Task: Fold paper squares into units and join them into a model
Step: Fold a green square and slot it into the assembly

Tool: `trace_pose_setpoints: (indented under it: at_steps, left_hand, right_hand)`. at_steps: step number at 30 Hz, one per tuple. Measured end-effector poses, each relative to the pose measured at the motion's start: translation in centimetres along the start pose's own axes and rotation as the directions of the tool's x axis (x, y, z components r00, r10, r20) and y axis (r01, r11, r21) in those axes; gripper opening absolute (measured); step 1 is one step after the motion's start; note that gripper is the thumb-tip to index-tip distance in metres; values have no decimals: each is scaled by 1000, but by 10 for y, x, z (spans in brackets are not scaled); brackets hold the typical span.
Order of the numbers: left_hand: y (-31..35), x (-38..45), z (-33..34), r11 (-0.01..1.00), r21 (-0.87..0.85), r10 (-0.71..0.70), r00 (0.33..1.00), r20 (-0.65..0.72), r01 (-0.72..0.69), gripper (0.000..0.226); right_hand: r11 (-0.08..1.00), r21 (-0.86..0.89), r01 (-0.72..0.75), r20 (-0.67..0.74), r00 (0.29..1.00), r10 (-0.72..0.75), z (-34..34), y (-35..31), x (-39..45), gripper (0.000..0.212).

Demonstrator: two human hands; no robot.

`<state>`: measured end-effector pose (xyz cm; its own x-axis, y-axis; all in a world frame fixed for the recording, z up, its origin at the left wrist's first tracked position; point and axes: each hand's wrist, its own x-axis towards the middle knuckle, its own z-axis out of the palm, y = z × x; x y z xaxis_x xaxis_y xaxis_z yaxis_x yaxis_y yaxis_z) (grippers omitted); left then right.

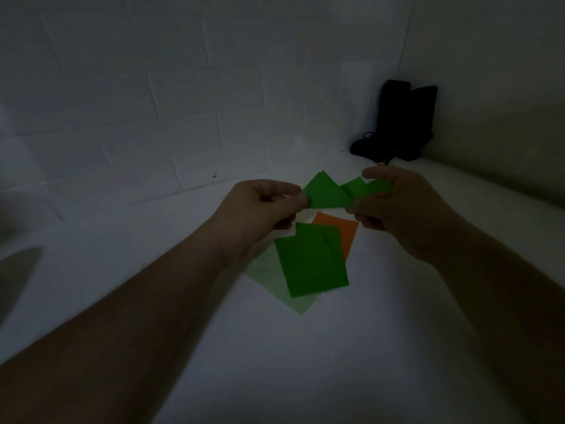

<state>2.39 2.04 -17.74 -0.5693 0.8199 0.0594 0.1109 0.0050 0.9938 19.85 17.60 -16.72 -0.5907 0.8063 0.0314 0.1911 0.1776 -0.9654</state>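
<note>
Both my hands hold a folded green paper piece point(328, 192) in the air above the white table point(275, 347). My left hand point(263, 209) pinches its left corner between thumb and fingers. My right hand point(400, 209) grips its right end, where a second green flap sticks up. Whether this is one unit or two joined units I cannot tell. Below them, flat on the table, lie a dark green square point(315, 264), a pale green sheet point(275, 283) partly under it, and an orange sheet point(342, 231) behind it.
A black object point(397, 120) stands in the back right corner against the white walls. A dark shadow falls at the far left of the table. The scene is dimly lit.
</note>
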Motion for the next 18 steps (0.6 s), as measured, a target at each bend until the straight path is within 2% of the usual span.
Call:
trace_pose_setpoints:
  at_steps: [5,8,11,18]
  left_hand:
    - [-4,1,1,999,34,23,998,-55,-21,9]
    - [-5,1,2,1000,21,13,998,-60,-12,10]
    - [-4,0,2,999,35,34,998,-59,-32,9]
    - [-7,1,2,1000,-21,-10,999,41,11,28]
  right_hand:
    - [999,-8,37,64,997,-37,2,4,-1,47]
    - [999,46,6,89,996,-10,3,5,1,34]
    - [1000,21,12,100,995,-14,4,4,-1,21]
    - [998,-46,39,81,996,-35,1,6,-1,10]
